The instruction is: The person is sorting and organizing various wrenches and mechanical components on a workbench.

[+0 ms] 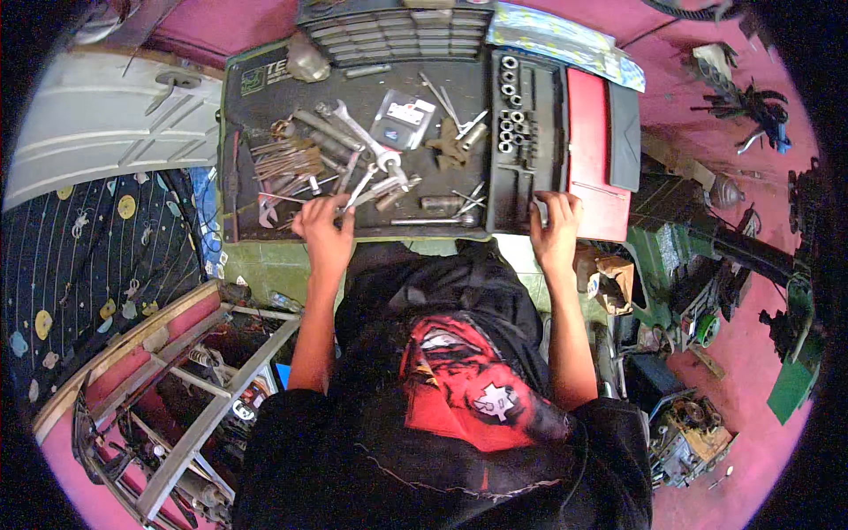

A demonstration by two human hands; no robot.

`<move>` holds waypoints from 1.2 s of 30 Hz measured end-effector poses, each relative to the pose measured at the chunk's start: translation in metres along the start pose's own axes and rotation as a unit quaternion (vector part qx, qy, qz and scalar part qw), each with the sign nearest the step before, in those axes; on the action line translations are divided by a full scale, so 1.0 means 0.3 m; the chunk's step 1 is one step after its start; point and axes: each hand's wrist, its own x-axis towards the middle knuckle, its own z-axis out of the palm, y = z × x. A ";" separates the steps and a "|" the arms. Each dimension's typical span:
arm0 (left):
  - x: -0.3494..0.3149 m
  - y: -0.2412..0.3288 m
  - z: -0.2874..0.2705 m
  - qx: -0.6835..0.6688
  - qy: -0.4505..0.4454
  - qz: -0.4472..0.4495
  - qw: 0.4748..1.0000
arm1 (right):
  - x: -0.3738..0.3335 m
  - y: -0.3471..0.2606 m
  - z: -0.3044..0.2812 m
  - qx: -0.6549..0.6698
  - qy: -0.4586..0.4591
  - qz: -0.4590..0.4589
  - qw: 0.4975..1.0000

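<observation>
At the front edge of the black work mat (371,81), my left hand (325,223) has its fingers bent. Its thumb and index finger close around the lower end of a slender silver tool (360,187), whose exact kind I cannot make out. Just beyond it lies a large combination wrench (364,135) among mixed hand tools. To its left are an adjustable wrench (268,210) and a heap of rusty thin rods (287,161). My right hand (556,228) rests at the front of the black socket tray (548,106), fingers apart, holding nothing visible. Several chrome sockets (510,119) sit in that tray.
A drawer cabinet (397,35) stands at the back. A small clear packet (403,119) lies mid-mat. Right of the tray is a red panel (594,146). A metal frame (190,424) with parts stands lower left; machine parts (693,433) lie lower right.
</observation>
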 end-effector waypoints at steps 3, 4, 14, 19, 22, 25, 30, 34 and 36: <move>-0.023 -0.173 -0.055 0.004 0.049 -0.058 0.997 | 0.077 -0.224 0.113 0.003 -0.017 -0.039 0.999; -0.029 -0.223 -0.071 0.025 0.076 -0.059 0.995 | 0.101 -0.294 0.155 0.022 -0.048 -0.062 0.997; 0.020 -0.558 -0.158 0.030 -0.002 -0.005 1.000 | 0.217 -0.852 0.581 0.007 -0.269 -0.237 0.934; 0.015 -0.574 -0.127 0.025 -0.040 0.075 0.996 | 0.209 -0.939 0.656 -0.080 -0.266 -0.266 0.923; 0.022 -0.552 -0.093 0.003 -0.029 0.095 0.995 | 0.181 -0.920 0.674 -0.102 -0.230 -0.270 0.929; 0.032 -0.554 -0.085 -0.008 -0.062 0.080 0.995 | 0.158 -0.910 0.681 -0.107 -0.241 -0.260 0.929; 0.036 -0.551 -0.097 -0.007 -0.057 0.093 0.994 | 0.150 -0.904 0.662 -0.118 -0.260 -0.260 0.922; 0.015 -0.530 -0.061 -0.018 -0.075 0.109 0.991 | 0.173 -0.895 0.645 -0.127 -0.223 -0.260 0.931; 0.009 -0.521 -0.042 -0.005 -0.075 0.124 0.989 | 0.175 -0.882 0.639 -0.143 -0.219 -0.266 0.928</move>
